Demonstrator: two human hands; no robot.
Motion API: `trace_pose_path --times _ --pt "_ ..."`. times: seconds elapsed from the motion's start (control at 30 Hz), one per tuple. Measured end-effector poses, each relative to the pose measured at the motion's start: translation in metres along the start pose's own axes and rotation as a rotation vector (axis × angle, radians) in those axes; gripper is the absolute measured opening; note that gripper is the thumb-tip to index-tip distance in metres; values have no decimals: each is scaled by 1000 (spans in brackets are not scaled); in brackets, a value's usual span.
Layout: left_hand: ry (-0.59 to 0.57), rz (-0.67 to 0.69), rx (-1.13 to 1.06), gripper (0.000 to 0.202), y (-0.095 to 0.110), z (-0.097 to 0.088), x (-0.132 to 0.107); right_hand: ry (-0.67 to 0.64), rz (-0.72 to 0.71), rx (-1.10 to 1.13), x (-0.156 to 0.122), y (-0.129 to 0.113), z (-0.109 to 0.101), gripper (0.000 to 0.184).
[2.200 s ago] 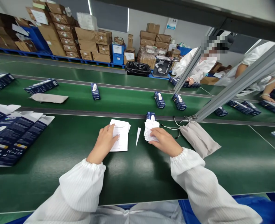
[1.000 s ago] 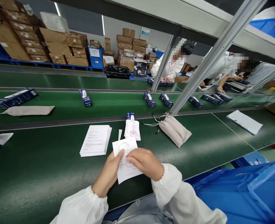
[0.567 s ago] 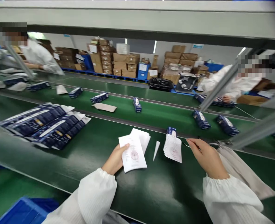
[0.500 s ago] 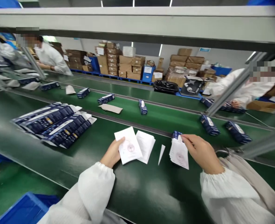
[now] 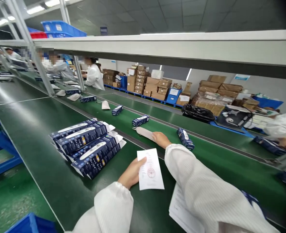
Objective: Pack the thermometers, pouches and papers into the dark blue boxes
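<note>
Holding a white printed sheet [image 5: 151, 174] with a round red stamp, the left hand [image 5: 132, 173] has its thumb on the paper's face and its fingers tucked behind, above the green work surface [image 5: 43, 129]. The right hand [image 5: 161, 139] reaches across to a pale grey pouch [image 5: 144, 133], its fingers at the pouch's right end; whether they are closed on it or only touching cannot be told. The pouch lies lengthwise on the green belt [image 5: 230, 165], with a dark blue box [image 5: 140, 120] just beyond it and a second blue box [image 5: 185, 138] to the right of the right hand. Under the right sleeve [image 5: 196, 174], partly hidden, lies a stack of white papers [image 5: 180, 207]. Left of the left hand rests a pile of dark blue cartons [image 5: 89, 149] with open white flaps. Farther out, co-workers in white stand along the line, and brown cardboard boxes [image 5: 152, 87] are stacked by the wall.
</note>
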State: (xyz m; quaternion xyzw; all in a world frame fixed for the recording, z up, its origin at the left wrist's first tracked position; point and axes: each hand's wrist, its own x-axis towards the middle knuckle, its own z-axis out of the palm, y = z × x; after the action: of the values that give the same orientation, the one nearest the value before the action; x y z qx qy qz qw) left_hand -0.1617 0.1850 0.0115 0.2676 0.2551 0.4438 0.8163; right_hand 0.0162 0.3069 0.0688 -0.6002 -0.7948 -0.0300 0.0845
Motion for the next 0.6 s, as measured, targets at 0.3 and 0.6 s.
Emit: trace_pose_path --times 0.3,0.6 --pt "-30 -12 6 37 -2 -9 5 -112 41 -81 34 -1 10 29" --pt "-47 430 389 36 32 59 -60 52 -303 -303 -123 -9 -149 43"
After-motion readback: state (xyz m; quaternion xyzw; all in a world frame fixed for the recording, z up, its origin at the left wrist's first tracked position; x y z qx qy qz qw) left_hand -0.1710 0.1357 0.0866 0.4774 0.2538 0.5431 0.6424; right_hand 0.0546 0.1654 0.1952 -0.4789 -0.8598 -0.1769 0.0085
